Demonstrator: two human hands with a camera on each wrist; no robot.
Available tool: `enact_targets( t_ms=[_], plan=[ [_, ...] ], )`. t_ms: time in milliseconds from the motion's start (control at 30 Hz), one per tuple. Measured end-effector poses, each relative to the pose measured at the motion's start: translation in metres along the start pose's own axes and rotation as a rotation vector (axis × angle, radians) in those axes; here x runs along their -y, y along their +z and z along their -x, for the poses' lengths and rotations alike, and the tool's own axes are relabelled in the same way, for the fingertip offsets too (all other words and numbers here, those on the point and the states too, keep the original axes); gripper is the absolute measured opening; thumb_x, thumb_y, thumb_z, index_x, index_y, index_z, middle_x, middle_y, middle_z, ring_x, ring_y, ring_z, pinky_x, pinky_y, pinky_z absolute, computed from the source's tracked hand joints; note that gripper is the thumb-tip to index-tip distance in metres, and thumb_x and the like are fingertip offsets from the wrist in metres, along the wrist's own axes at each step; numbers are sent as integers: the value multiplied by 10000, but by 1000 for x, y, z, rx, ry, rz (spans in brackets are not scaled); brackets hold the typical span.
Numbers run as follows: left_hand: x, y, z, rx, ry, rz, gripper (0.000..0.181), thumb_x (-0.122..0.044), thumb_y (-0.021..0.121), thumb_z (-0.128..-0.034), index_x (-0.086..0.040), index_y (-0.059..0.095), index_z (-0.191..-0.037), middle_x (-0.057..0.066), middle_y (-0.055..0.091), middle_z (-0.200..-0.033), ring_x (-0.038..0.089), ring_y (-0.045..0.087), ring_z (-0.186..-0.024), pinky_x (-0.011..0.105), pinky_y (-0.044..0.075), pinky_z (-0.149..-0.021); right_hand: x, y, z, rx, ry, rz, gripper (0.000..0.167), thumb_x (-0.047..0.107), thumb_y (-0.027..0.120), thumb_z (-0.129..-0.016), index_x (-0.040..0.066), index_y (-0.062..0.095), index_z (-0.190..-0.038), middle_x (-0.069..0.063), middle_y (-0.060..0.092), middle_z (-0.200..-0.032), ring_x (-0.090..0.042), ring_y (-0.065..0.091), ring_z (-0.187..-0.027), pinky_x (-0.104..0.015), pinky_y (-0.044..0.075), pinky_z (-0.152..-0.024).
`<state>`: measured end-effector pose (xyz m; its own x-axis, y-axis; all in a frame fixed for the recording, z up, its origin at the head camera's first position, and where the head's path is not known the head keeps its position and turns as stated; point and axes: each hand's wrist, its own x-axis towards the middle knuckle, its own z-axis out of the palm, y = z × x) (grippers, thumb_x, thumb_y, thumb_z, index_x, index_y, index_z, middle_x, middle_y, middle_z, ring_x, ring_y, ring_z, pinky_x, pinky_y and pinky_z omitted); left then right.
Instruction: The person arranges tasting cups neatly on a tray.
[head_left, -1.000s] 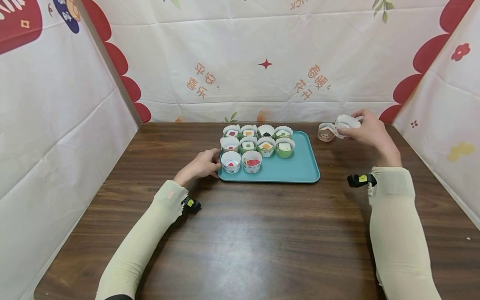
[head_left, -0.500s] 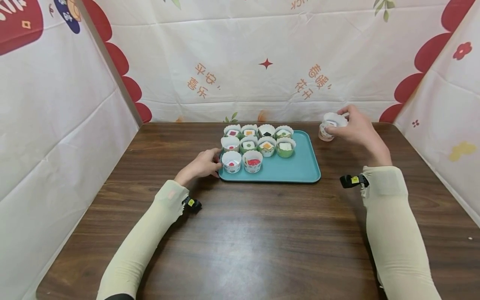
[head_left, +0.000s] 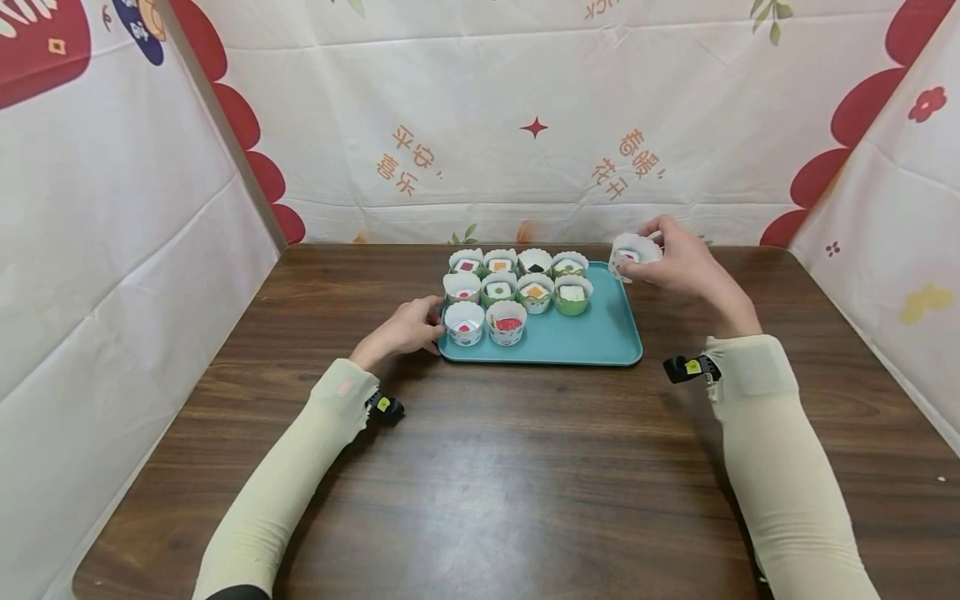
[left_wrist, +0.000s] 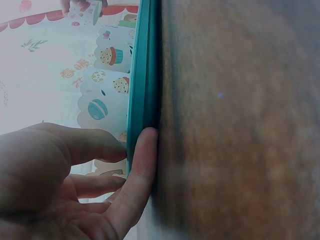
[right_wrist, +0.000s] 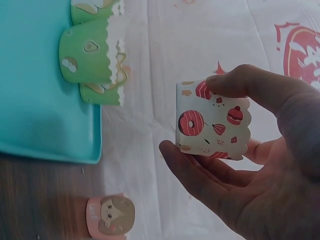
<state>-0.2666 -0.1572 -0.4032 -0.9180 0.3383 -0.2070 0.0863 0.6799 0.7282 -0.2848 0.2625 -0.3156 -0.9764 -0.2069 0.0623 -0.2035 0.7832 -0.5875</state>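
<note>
In the head view, my right hand (head_left: 686, 262) holds a white paper baking cup (head_left: 632, 257) by its side, raised near the tray's back right corner. The right wrist view shows red donuts and cakes printed on this cup (right_wrist: 215, 122), pinched between thumb and fingers. My left hand (head_left: 408, 327) grips the left edge of a blue-green tray (head_left: 600, 337). In the left wrist view, a finger of the left hand (left_wrist: 75, 185) lies along the outer side of the rim (left_wrist: 142, 75). Several paper cups, among them a green one (head_left: 572, 296), stand on the tray with small coloured pieces inside.
A pink cup with an animal print (right_wrist: 110, 216) stands on the wooden table (head_left: 480, 475) beside the tray; my right hand hides it in the head view. White printed cloth (head_left: 465, 100) rises behind and on both sides.
My right hand has brought the white cup leftward from the back right, past the pink cup, to the tray's corner. My left hand stays at the tray's edge.
</note>
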Motion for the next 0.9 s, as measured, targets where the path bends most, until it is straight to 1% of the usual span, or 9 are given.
enact_targets(
  t_ms=[100,200,367,467,600,667,700,767,900],
  plan=[
    [0,0,0,1,-1,2,632,-52,565,-1016,23,311,-1590,237,577,-1232,237,689,-869,285,662,-698,7,6,3,8,-1,-13,746,460,742,-921,34,402,-1432,-220,536,-1307,-333,532,-1078,-326,453,-790],
    [-1,-1,1,2,-6,6,632,-50,565,-1015,20,312,-1590,234,574,-1230,236,686,-870,288,663,-701,11,11,5,25,-7,-39,720,470,748,-917,60,418,-1409,-185,535,-1308,-314,528,-1098,-378,468,-841],
    [-2,-1,2,5,-11,4,635,-54,571,-1015,11,313,-1592,230,577,-1228,242,685,-871,294,664,-707,13,18,-1,61,-52,-5,714,414,762,-917,31,410,-1406,-265,502,-1378,-390,495,-1191,-545,460,-957],
    [-1,-1,2,8,-14,1,639,-59,573,-1019,6,306,-1597,229,575,-1229,244,685,-872,291,663,-709,14,22,-5,81,-63,25,712,391,762,-918,15,411,-1411,-264,516,-1359,-386,506,-1155,-534,473,-921],
    [0,-1,1,7,-13,1,638,-57,569,-1020,10,305,-1596,232,579,-1232,238,687,-867,289,663,-707,18,28,-8,93,-86,42,672,344,760,-922,-2,424,-1391,-253,518,-1358,-385,502,-1155,-530,478,-921],
    [0,-1,2,6,-11,3,635,-53,566,-1019,13,307,-1594,234,580,-1232,236,690,-862,291,664,-706,21,31,-8,101,-95,38,652,343,760,-920,6,430,-1371,-262,508,-1382,-400,500,-1178,-555,480,-938],
    [-1,-1,2,5,-12,4,633,-53,566,-1019,13,308,-1594,234,581,-1232,238,692,-861,292,664,-705,22,33,-8,107,-97,42,656,344,762,-918,14,427,-1375,-270,497,-1402,-408,489,-1210,-577,467,-969],
    [-1,-1,2,3,-11,7,633,-53,568,-1018,12,311,-1592,234,582,-1229,238,690,-862,292,664,-703,24,36,-8,118,-92,49,661,381,761,-916,39,431,-1375,-262,491,-1425,-406,495,-1223,-579,471,-967],
    [-1,0,1,4,-6,6,629,-56,568,-1018,16,314,-1589,233,578,-1226,237,685,-867,286,662,-699,29,40,-5,128,-79,86,672,432,753,-915,73,439,-1388,-257,482,-1482,-426,511,-1289,-616,474,-1018]
  ],
)
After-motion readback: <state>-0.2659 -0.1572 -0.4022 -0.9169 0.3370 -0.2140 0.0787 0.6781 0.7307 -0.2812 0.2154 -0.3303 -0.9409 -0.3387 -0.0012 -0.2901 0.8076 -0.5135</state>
